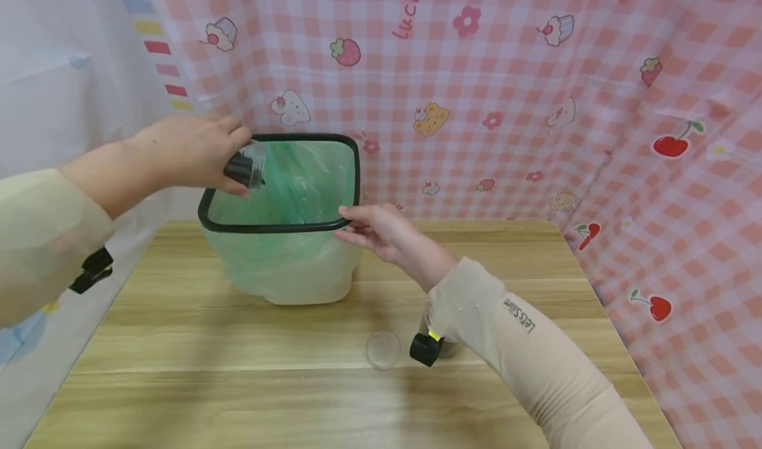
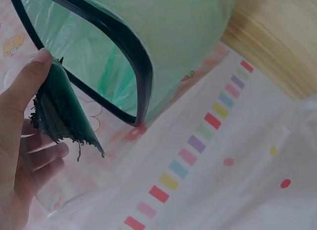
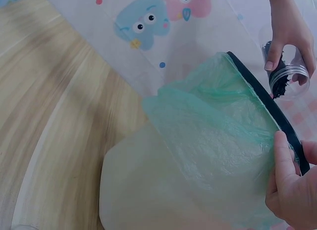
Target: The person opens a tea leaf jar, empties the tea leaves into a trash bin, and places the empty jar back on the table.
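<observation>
My left hand grips a clear jar, tipped on its side over the bin's opening. Dark, shredded material lies along the jar's wall in the left wrist view, and some of it is at the jar's mouth in the right wrist view. The bin is pale, with a black rim and a green plastic bag lining it and hanging over the outside. My right hand pinches the rim at its front right corner, thumb and fingers on either side.
A round clear lid lies on the wooden table in front of the bin. Beside it, partly hidden behind the right sleeve, stands a clear container. A pink checked cloth hangs behind, and a white one at the left.
</observation>
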A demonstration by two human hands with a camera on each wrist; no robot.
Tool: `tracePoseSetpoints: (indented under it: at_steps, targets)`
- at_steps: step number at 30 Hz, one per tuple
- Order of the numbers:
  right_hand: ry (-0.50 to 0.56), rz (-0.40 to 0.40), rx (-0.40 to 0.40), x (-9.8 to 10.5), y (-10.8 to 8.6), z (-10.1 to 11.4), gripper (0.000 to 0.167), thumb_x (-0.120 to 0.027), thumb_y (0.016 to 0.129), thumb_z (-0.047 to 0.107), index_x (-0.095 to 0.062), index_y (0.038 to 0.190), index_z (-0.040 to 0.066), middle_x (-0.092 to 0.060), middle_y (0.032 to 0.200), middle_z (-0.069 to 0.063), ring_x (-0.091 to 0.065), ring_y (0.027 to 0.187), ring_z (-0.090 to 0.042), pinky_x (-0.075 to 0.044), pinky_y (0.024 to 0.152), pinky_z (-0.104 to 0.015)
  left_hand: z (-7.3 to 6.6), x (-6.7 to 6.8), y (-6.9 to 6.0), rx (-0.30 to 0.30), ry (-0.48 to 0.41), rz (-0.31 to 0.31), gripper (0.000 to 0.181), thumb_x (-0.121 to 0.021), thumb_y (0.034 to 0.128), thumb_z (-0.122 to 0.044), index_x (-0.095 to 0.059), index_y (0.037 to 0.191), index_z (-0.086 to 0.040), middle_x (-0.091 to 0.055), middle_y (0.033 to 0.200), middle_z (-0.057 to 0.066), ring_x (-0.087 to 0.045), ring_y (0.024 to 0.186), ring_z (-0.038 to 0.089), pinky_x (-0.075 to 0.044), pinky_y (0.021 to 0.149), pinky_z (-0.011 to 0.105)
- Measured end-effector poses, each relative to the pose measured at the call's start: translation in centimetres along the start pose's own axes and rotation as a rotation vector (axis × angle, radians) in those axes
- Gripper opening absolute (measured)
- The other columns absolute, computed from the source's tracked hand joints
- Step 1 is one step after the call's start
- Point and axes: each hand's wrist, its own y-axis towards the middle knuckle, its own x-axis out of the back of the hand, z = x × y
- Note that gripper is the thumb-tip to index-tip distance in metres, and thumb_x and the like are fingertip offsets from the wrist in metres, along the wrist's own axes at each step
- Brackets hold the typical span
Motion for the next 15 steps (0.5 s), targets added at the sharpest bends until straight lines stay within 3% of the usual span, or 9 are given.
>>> tracePoseSetpoints:
  at_steps: [15]
  targets:
    - [-0.016,0.004,0.009,0.03,-0.02,-0.08,0.010,-0.061,0.087,0.000,-0.053,0.093,-0.001,-0.048,0.072,-0.009,-0.053,0.062,-0.015,-0.054,0.076,-0.028,0.11,-0.07,-0.13,-0.058,0.057,-0.031,0.072,-0.075,0.0689,-0.053,-0.050,0.107,0.002,-0.050,0.090,0.012,-0.048,0.072,0.023,-0.044,0.056,0.037]
